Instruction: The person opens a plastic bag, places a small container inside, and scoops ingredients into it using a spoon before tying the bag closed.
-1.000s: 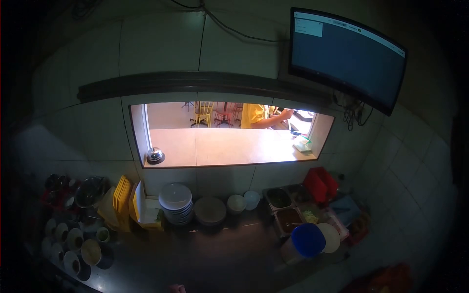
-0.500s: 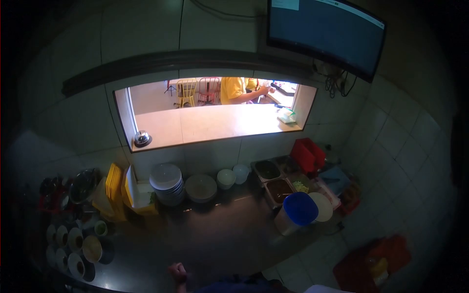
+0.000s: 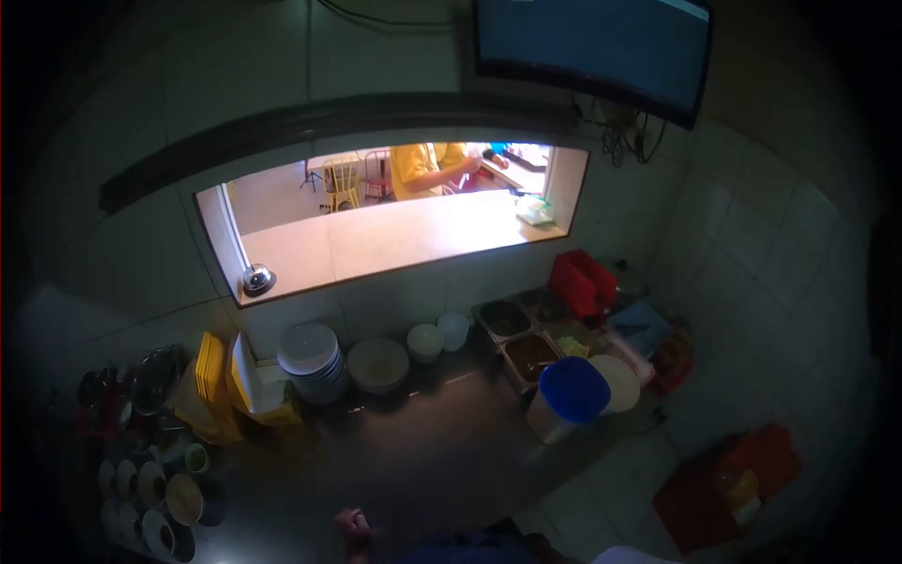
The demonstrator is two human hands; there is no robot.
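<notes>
My left hand [image 3: 353, 524] is at the bottom of the view, over the front part of the dark steel counter [image 3: 413, 461]. Its fingers are curled into a loose fist, and nothing shows in them. My right hand is out of sight. Several small bowls [image 3: 185, 499] with food in them stand to the left of my hand. Beyond it, against the wall, are a stack of white plates [image 3: 310, 350] and a stack of shallow bowls [image 3: 378, 365].
Yellow holders [image 3: 214, 381] stand at the left. On the right are a blue-lidded container [image 3: 574, 390], metal food pans [image 3: 531, 356] and a red bin [image 3: 583, 284]. A person in yellow [image 3: 426, 171] is beyond the serving window, whose ledge [image 3: 376, 227] bears a bell [image 3: 256, 278].
The view has tilted and shifted, so the window and screen sit further left. My left hand stays closed near the same spot. The person beyond the window has moved their arms slightly.
</notes>
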